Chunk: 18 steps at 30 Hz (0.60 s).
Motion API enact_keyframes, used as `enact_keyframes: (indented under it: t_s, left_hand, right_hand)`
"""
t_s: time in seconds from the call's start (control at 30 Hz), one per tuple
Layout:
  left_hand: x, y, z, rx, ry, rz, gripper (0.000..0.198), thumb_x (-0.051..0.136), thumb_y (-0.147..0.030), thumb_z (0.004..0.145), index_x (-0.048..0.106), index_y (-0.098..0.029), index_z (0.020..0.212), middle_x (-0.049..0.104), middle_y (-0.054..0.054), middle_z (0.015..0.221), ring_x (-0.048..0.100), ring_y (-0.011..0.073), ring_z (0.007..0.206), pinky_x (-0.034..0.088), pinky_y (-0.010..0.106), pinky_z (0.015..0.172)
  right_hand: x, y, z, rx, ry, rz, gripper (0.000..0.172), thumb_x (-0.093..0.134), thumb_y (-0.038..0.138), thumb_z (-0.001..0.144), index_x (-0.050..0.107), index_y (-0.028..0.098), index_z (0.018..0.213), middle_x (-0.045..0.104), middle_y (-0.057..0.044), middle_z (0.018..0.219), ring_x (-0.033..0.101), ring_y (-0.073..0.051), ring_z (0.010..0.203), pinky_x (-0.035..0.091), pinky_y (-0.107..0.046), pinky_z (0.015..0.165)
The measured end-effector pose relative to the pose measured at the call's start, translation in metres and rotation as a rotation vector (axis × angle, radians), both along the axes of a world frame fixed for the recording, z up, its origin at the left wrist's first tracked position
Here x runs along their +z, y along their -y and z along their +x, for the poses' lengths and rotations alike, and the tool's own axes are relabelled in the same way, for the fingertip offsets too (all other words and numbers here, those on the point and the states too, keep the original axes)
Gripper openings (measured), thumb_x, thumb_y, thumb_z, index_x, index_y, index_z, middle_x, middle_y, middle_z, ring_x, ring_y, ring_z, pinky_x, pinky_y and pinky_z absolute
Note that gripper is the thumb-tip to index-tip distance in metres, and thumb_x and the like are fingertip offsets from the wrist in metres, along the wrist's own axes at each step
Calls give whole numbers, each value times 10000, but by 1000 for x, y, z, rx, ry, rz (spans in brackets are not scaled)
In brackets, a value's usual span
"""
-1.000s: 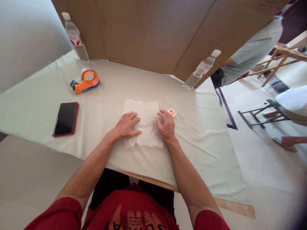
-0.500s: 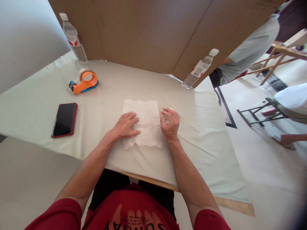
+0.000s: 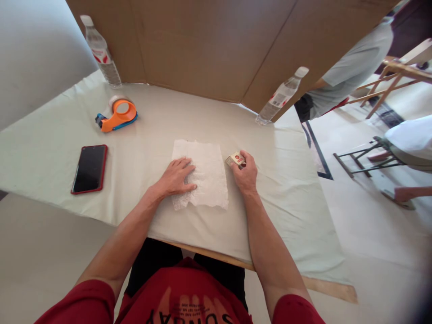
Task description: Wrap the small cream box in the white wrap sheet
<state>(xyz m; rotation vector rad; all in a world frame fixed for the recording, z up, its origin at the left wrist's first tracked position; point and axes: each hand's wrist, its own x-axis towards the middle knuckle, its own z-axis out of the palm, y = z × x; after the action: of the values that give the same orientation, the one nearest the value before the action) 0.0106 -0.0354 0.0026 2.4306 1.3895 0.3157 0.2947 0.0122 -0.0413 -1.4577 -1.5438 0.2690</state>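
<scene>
A sheet of bubble wrap [image 3: 207, 175], whitish and ragged at its edges, lies flat on the cloth in front of me. My left hand [image 3: 178, 176] rests on its left side with the fingers spread. Just right of the sheet, my right hand [image 3: 245, 174] grips a small cream box [image 3: 235, 159] with a red mark on its top face. Thumb and fingers close round the box's right end, so that end is partly hidden.
An orange and blue tape dispenser [image 3: 119, 116] and a red-cased phone [image 3: 89, 169] lie to the left. Water bottles stand at the back left [image 3: 103, 56] and back right [image 3: 281, 98], against a cardboard screen [image 3: 195, 49]. Beyond it, people sit at the right.
My right hand has turned and shifted slightly right, bringing the small box into sight. My left hand stays in place on the bubble wrap.
</scene>
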Motion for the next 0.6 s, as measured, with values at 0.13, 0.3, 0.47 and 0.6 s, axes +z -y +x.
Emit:
enact_keyframes:
  t_s: [0.13, 0.3, 0.47, 0.6]
  left_hand:
    - [1, 0, 0, -6, -22, 3, 629, 682, -470, 810, 567, -174, 1354, 422, 178, 1558, 337, 359, 1474, 283, 523, 1195]
    - [1, 0, 0, -10, 16, -11, 707, 684, -477, 806, 500, -158, 1410, 423, 193, 1554, 342, 367, 1472, 271, 519, 1199]
    - [0, 0, 0, 56, 103, -16, 879, 672, -468, 794, 298, -159, 1528, 439, 189, 1544, 389, 350, 1446, 297, 495, 1186]
    - [2, 1, 0, 39, 94, -23, 832, 671, -455, 797, 351, -142, 1499, 447, 187, 1535, 371, 370, 1453, 293, 504, 1190]
  right_hand:
    - [19, 12, -19, 96, -104, 2, 533, 641, 362, 782, 561, 196, 1282, 668, -133, 1189, 666, -258, 986, 548, -439, 884]
    - [37, 33, -52, 281, 4, 41, 477, 641, 323, 829, 566, 231, 1291, 662, -113, 1258, 653, -250, 1095, 530, -402, 960]
    - [26, 39, -67, 498, 146, -48, 462, 605, 268, 853, 555, 232, 1311, 649, -110, 1310, 618, -256, 1209, 496, -428, 1046]
    - [20, 37, -63, 492, 138, -95, 569, 638, 295, 838, 495, 215, 1382, 618, -121, 1354, 628, -256, 1193, 531, -407, 989]
